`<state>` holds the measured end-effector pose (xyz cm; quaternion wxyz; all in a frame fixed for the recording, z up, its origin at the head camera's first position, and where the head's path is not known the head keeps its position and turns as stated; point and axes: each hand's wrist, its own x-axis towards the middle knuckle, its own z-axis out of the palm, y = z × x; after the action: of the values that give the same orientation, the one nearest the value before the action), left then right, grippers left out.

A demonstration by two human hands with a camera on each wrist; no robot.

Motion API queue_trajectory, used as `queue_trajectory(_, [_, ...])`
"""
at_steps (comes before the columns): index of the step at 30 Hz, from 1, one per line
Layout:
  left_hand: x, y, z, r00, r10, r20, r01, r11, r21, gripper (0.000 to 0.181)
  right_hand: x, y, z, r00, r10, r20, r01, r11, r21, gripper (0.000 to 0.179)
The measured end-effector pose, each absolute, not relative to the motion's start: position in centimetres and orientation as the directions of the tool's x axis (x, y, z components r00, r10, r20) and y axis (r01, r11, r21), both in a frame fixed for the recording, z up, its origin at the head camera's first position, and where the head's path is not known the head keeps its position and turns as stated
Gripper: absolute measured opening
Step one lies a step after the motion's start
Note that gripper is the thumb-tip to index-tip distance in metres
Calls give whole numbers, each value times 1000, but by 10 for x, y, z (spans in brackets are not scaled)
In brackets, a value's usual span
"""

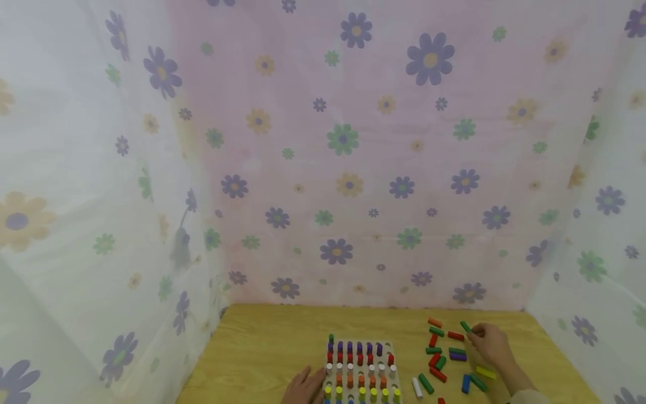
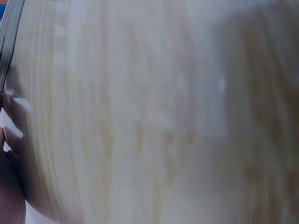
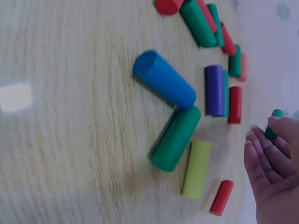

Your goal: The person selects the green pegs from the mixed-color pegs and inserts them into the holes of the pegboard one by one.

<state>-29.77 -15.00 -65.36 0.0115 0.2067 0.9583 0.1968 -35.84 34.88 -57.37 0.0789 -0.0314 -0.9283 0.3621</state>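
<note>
Near the far right of the wooden table, my right hand [image 1: 490, 344] pinches a green peg [image 1: 465, 326] between thumb and fingers. In the right wrist view the same green peg [image 3: 276, 114] sticks out past the thumb. My left hand [image 1: 304, 387] lies at the left edge of a pegboard [image 1: 393, 381], fingers extended with the tips right at its side. Rows of purple, red, white, orange, yellow and blue pegs stand upright in the board. One green peg [image 1: 331, 339] stands at its far left corner. Several holes show no peg.
Loose pegs lie scattered right of the board, among them a blue peg [image 3: 164, 80], a yellow peg [image 3: 197, 170], a purple peg [image 3: 214, 91] and a white peg [image 1: 417, 388]. Flower-patterned curtains [image 1: 373, 224] enclose the table [image 1: 262, 342] at the back and sides.
</note>
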Motion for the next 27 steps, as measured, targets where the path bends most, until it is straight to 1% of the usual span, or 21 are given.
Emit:
queue_trajectory(6, [-302,-152,-654,-907,416,57,404,828,388,56,-350,332,-559,-989,77,128,-44,666,-744,29])
queue_trajectory(13, [-302,-151,-657,-903,425,58,413,827,381,56,-345,321,-558,-992,76,98,-25,649,-760,25])
queue_trajectory(17, [-302,-151,-660,-903,423,73,419,832,364,55,-341,314,-555,-993,64,97,-37,616,-787,28])
queue_trajectory(22, [-302,-152,-662,-903,420,85,422,836,351,55,-335,303,-550,-996,62,70,-27,524,-851,34])
queue_trajectory(24, [-302,-151,-661,-905,416,84,418,839,349,56,-334,299,-548,-996,57,67,-29,506,-862,37])
queue_trajectory(27, [-300,-151,-659,-905,415,93,420,837,351,57,-332,294,-544,-997,48,61,-29,499,-866,36])
